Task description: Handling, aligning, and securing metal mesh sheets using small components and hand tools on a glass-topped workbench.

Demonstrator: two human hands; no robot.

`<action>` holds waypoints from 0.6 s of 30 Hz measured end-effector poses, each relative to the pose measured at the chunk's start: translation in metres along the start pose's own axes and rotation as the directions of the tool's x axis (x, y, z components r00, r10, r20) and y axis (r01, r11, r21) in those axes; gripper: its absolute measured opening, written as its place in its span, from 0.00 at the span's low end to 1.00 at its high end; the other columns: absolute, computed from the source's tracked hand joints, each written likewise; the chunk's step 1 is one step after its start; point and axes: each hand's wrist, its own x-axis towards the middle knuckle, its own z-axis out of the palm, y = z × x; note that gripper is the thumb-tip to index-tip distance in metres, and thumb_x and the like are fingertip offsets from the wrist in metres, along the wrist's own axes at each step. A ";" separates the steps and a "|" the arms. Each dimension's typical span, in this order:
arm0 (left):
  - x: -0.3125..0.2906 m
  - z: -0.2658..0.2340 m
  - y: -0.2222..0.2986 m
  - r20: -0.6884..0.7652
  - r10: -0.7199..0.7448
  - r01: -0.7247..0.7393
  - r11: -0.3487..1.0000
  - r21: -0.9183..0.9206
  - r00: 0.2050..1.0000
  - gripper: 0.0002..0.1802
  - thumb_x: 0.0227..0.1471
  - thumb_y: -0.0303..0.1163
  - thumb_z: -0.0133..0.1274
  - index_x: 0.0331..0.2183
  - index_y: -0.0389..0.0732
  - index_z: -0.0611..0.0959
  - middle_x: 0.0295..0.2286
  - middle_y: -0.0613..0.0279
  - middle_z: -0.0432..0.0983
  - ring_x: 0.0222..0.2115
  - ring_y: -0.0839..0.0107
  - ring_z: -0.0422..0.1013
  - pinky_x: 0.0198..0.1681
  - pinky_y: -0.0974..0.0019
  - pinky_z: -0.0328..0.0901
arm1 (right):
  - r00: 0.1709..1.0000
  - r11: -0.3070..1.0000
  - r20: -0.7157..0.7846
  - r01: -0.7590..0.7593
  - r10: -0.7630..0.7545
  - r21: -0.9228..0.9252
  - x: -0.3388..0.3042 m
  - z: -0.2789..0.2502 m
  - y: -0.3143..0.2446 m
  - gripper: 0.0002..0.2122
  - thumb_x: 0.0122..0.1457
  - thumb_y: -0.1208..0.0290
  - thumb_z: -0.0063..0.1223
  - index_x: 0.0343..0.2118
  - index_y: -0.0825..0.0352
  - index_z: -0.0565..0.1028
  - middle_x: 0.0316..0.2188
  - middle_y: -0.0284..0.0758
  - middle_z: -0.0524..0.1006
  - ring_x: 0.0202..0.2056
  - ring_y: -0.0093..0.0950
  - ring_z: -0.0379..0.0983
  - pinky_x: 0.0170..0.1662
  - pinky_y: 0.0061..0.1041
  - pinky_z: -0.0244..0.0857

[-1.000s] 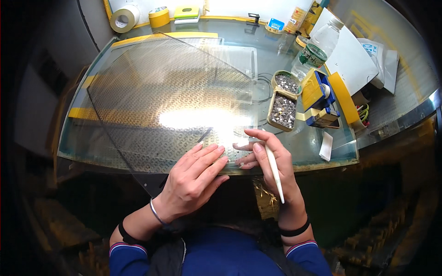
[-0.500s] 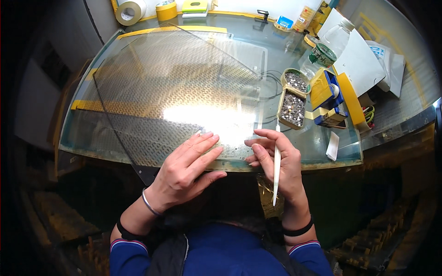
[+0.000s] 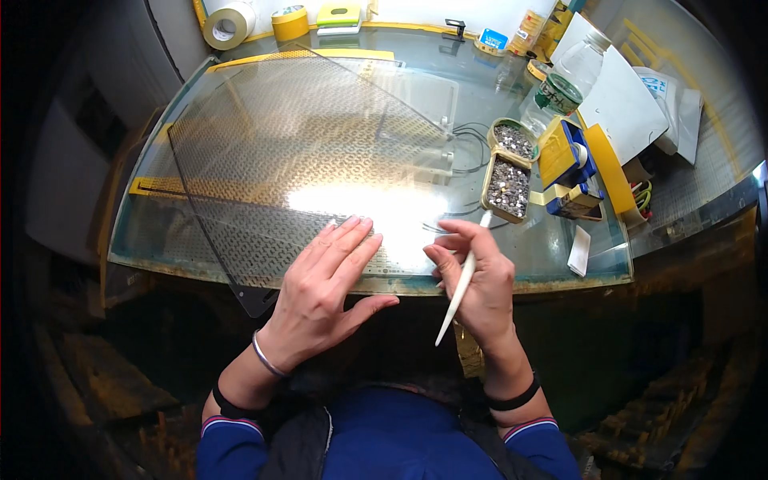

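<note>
Glass tabletop (image 3: 544, 260), bluish & smooth w/ a worn, brownish front edge, fills the mid frame; dark floor area below, pale wall up top. On it, left to centre, we've got a grey see-thru sheet (image 3: 256, 152), thin, finely patterned all over, dark-edged, set askew, one corner jutting past the table's front edge at lower left.

Our L hand (image 3: 324, 284) lies palm down at the sheet's lower edge, fingers straight & together, thumb out to the side. Our R hand (image 3: 484, 288), just right of centre, grips a slim white stick (image 3: 453, 312), smooth, tapering to a pt at its lower end. Its upper end is by a small tin (image 3: 506, 214) full of grey & whitish bits; can't tell if they touch.

Labels: clear plastic bottle (image 3: 588, 62), upper right, wears a green band w/ white characters; small blue-and-white box (image 3: 492, 40) at the back has tiny print, too small to read.

Around: yellow-and-blue dispenser (image 3: 564, 152) right of the tin, white folded slip (image 3: 579, 250) below it, thin dark cables (image 3: 472, 138) left of the tin, white tape roll (image 3: 228, 26) & yellow tape roll (image 3: 290, 24) upper left. Bright glare by our fingertips washes out the sheet's texture there.
</note>
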 end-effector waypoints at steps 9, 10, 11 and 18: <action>-0.012 -0.006 0.000 0.041 -0.043 0.036 0.985 0.167 0.998 0.39 0.44 0.43 0.68 0.54 0.34 0.75 0.56 0.45 0.69 0.58 0.49 0.64 0.63 0.47 0.57 | 0.907 0.880 0.237 0.404 -0.349 -0.249 -0.003 -0.008 -0.004 0.22 0.44 0.67 0.73 0.46 0.59 0.80 0.29 0.34 0.81 0.27 0.31 0.73 0.31 0.28 0.69; -0.012 -0.006 0.000 0.043 -0.041 0.034 0.985 0.171 0.998 0.39 0.44 0.43 0.68 0.54 0.34 0.75 0.56 0.45 0.69 0.58 0.49 0.64 0.63 0.47 0.57 | 0.896 0.865 0.256 0.426 -0.363 -0.265 -0.004 -0.008 -0.004 0.23 0.42 0.65 0.74 0.45 0.58 0.81 0.29 0.33 0.81 0.26 0.30 0.72 0.31 0.28 0.68; -0.013 -0.006 0.000 0.049 -0.051 0.042 0.983 0.177 0.998 0.37 0.44 0.42 0.67 0.53 0.34 0.75 0.56 0.45 0.68 0.59 0.49 0.64 0.63 0.47 0.56 | 0.896 0.866 0.252 0.426 -0.365 -0.263 -0.005 -0.007 -0.001 0.23 0.42 0.65 0.74 0.45 0.58 0.81 0.29 0.33 0.81 0.26 0.30 0.72 0.31 0.28 0.68; -0.007 -0.008 0.001 -0.138 0.035 -0.034 0.999 0.011 0.990 0.19 0.44 0.27 0.67 0.41 0.35 0.84 0.43 0.52 0.80 0.46 0.51 0.74 0.50 0.56 0.70 | 0.878 0.828 0.188 0.477 -0.439 -0.294 -0.006 -0.004 0.003 0.21 0.40 0.62 0.75 0.40 0.59 0.81 0.30 0.31 0.82 0.26 0.30 0.72 0.31 0.26 0.67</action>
